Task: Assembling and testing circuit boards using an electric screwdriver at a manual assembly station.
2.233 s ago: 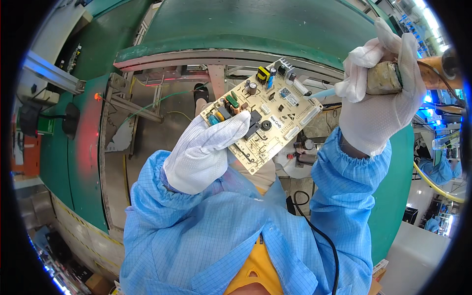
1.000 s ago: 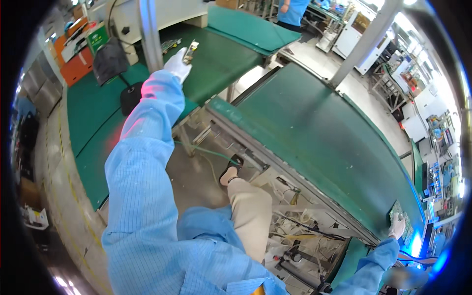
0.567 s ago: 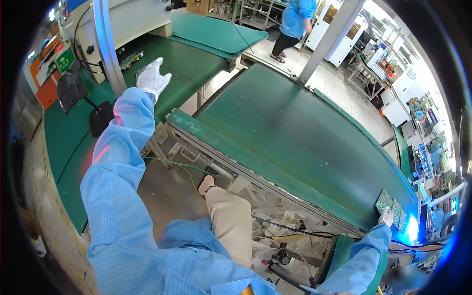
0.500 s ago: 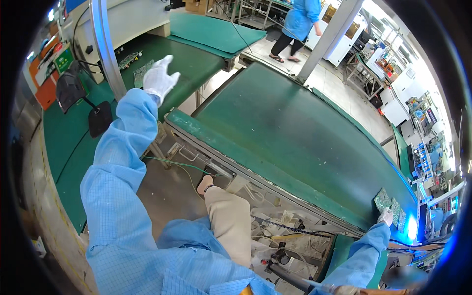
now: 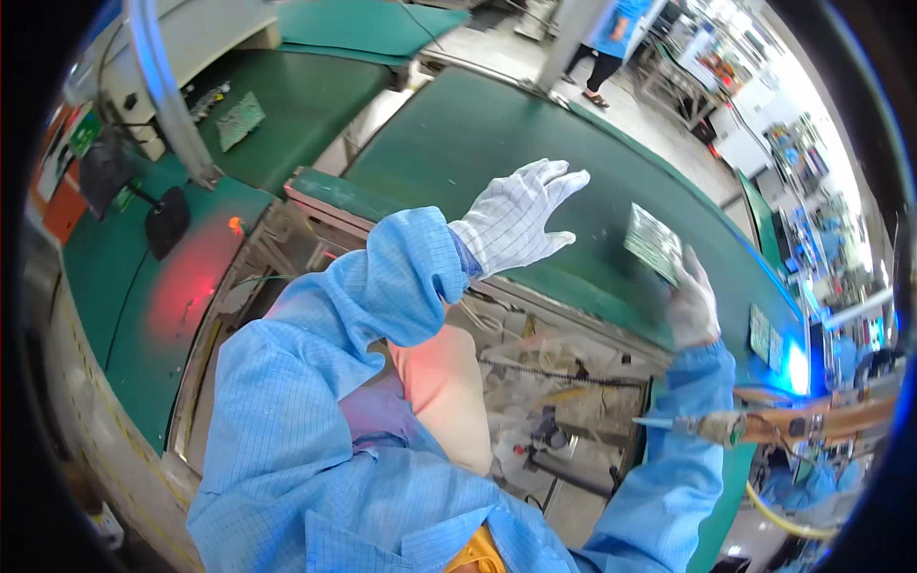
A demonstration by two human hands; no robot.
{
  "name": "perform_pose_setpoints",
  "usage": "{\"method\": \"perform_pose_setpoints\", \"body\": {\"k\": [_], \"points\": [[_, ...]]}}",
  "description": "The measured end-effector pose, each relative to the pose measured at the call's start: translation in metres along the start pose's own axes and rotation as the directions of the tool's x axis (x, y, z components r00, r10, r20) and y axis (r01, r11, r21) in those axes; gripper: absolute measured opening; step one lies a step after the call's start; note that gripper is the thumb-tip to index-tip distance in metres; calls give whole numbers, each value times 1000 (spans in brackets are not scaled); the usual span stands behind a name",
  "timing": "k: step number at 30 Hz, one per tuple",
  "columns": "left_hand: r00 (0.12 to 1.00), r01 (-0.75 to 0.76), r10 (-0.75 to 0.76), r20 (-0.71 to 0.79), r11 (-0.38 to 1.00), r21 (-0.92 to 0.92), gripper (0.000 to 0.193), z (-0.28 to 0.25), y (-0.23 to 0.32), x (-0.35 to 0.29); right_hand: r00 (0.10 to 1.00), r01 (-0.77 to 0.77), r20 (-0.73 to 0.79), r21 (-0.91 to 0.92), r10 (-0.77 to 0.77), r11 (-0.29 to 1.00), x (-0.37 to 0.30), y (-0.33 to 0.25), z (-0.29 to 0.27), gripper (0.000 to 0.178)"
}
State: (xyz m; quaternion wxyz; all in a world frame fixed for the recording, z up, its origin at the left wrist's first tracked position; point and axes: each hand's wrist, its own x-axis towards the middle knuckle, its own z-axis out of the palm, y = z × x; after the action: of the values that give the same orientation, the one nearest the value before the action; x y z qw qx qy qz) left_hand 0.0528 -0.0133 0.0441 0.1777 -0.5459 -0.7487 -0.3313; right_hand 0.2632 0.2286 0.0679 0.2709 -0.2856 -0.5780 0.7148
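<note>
My right hand (image 5: 694, 304), in a white glove, grips a green circuit board (image 5: 653, 239) by its near right edge and holds it tilted over the green conveyor belt (image 5: 478, 124). To its left, my left hand (image 5: 519, 218) hovers above the belt's near edge, palm down, gloved, with fingers spread and nothing in them. A gap separates it from the held board. Toward the belt's right end lies a second circuit board (image 5: 764, 336), beside a bright blue light. On the other belt, at the upper left, rests a third board (image 5: 239, 121).
A metal post (image 5: 162, 95) rises by the left belt. A black stand-mounted device (image 5: 167, 222) sits on the green mat (image 5: 105, 315), where a red glow falls. A hose-like tool (image 5: 726, 427) crosses over my right forearm. Beyond the belt stands a person in blue (image 5: 611, 38).
My left hand has swung right, from the left belt to above the near one. My right hand has come inward from the belt's right end, bringing a circuit board along.
</note>
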Motion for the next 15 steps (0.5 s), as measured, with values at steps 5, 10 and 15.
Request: {"method": "perform_pose_setpoints", "body": {"k": [5,10,15], "points": [[993,102,-104,-47,994,-39,89,8,10,-2,979,-67,185,-99,85,993,-43,-15,51,66],[987,-60,66,-145,997,46,89,-14,15,-16,897,26,443,-19,-15,999,-68,-13,54,64],[977,-101,126,-174,984,144,93,-39,32,-27,914,47,405,-33,-30,998,-86,-17,63,65]]}}
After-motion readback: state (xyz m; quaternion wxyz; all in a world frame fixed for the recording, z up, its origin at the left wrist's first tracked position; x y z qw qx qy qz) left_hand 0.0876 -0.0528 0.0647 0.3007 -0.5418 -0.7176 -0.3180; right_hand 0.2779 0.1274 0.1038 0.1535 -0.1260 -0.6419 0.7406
